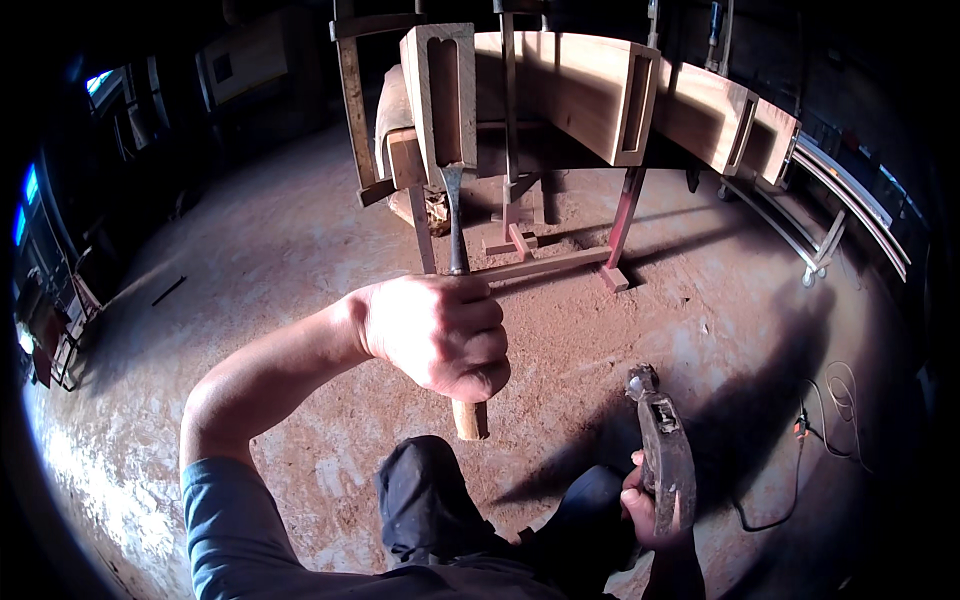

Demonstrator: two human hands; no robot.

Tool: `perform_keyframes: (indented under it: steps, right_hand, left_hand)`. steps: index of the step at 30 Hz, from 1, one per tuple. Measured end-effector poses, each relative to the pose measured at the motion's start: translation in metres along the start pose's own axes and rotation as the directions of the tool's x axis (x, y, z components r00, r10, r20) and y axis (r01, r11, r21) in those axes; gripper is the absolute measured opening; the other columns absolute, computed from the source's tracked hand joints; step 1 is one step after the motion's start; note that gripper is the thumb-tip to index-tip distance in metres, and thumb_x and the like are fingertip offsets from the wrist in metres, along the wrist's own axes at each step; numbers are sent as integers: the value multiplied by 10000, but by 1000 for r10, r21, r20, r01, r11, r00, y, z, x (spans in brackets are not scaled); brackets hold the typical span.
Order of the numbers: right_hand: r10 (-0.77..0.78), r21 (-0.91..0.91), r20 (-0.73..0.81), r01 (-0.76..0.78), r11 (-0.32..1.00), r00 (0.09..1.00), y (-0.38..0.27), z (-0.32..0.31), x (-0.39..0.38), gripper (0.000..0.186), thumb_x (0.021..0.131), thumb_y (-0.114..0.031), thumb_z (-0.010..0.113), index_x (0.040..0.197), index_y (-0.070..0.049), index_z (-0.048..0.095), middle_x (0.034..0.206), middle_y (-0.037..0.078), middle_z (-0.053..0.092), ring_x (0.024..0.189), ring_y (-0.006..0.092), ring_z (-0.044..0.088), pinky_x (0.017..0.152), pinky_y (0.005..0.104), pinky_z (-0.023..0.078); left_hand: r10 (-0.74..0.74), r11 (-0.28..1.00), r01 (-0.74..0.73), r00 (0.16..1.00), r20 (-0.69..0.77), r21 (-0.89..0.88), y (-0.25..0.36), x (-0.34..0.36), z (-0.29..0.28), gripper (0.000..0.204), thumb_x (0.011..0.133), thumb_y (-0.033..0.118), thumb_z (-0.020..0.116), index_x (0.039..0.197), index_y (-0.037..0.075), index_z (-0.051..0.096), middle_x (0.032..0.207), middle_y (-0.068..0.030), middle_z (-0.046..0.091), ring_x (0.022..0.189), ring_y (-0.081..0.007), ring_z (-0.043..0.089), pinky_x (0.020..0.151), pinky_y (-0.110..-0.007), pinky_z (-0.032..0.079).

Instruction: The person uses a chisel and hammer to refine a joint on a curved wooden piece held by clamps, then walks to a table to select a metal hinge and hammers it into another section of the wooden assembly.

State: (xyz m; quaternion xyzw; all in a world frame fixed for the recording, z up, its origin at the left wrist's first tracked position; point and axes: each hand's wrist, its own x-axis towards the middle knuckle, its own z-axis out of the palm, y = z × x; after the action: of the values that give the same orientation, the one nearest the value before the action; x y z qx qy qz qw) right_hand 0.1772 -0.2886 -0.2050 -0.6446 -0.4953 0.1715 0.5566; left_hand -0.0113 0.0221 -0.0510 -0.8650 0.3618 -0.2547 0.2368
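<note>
My left hand (440, 335) is wrapped round the handle of a chisel (457, 225). The wooden butt of the handle sticks out below my fist. At its far end the blade meets the lower end of a long slot cut in the end of a pale wooden beam (412, 55). Lower right, my right hand (645, 505) grips a claw hammer (670, 450), its worn metal head raised toward me and apart from the chisel. Most of the hammer's handle is hidden behind its head and my fingers.
More slotted beams (590, 90) stand to the right on a red-legged trestle (625, 225). An upright clamp (352, 110) is left of the near beam. Sawdust covers the floor (300, 330). A cable (800, 470) lies at right, near a wheeled rack (815, 262).
</note>
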Motion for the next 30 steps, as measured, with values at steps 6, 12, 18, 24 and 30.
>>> perform_keyframes:
  steps: [6,12,18,24,30]
  right_hand:
    - [-11,-9,17,11,1000,1000,-2,2,4,387,725,-95,781,1043,14,588,758,84,654,656,201,650,642,323,526]
    - [21,73,23,-23,997,1000,2,6,5,423,721,-86,782,1082,21,589,773,86,655,659,183,643,647,316,525]
    - [2,26,31,-2,1000,1000,6,6,5,419,725,-82,778,1081,27,584,765,82,653,652,181,640,638,315,523]
    - [27,18,-6,-26,999,1000,12,6,1,385,734,-79,764,1059,24,587,745,82,649,641,200,648,625,320,524]
    - [38,-6,4,-38,999,999,17,6,3,360,741,-94,757,1039,15,587,732,85,651,641,210,657,620,329,526]
  left_hand:
    - [-49,999,49,999,5,5,7,-10,-6,234,693,173,658,907,122,579,760,-6,510,708,-177,561,748,-390,541]
    - [-103,993,106,992,-73,51,6,2,1,244,690,172,670,902,126,560,760,-1,517,696,-181,563,696,-367,532]
    - [-151,982,149,989,6,114,4,10,8,283,686,226,679,912,139,532,732,11,487,667,-145,542,652,-323,511]
    - [-135,983,138,990,-32,124,5,9,11,288,676,231,678,905,139,531,732,13,485,661,-143,534,656,-322,510]
    - [-144,980,149,988,-49,130,4,11,13,281,675,227,678,896,137,531,719,17,480,656,-141,530,665,-329,511]
